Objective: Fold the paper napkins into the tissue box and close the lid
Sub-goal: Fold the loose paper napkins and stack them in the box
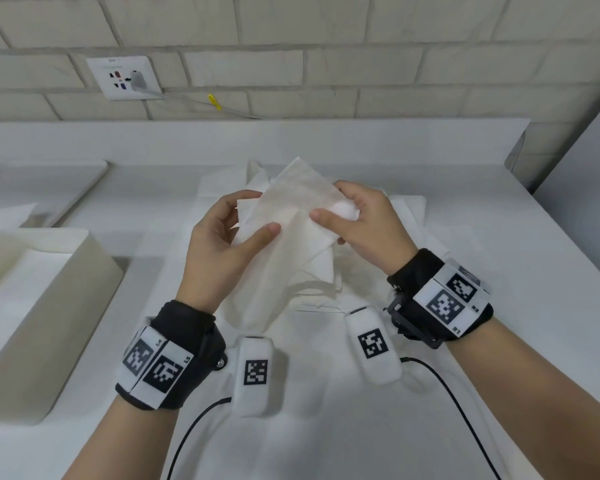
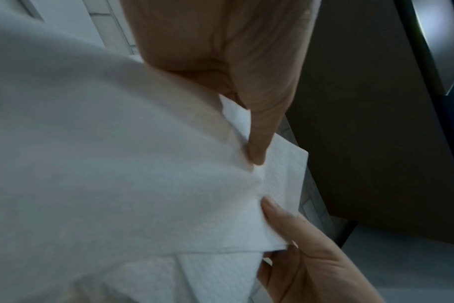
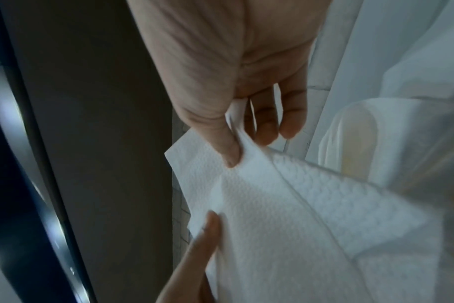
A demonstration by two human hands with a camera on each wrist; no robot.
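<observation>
I hold one white paper napkin [image 1: 291, 209] up over the counter with both hands. My left hand [image 1: 262, 213] pinches its left edge between thumb and fingers. My right hand [image 1: 329, 202] pinches the right corner, thumb on top. The napkin hangs down in loose folds between my wrists. In the left wrist view the napkin [image 2: 117, 164] fills the left side. The right wrist view shows my thumb pressed on the napkin [image 3: 298, 215]. More napkins [image 1: 407, 216] lie spread on the counter underneath. The cream tissue box [image 1: 94, 268] stands open at the left, with white paper inside.
A flat white panel [image 1: 49, 181] lies behind the box; I cannot tell whether it is the lid. A wall socket [image 1: 123, 77] with a plug and cable sits on the brick wall. The counter's edge [image 1: 568, 244] runs diagonally on the right. Black cables [image 1: 465, 420] trail from my wrists.
</observation>
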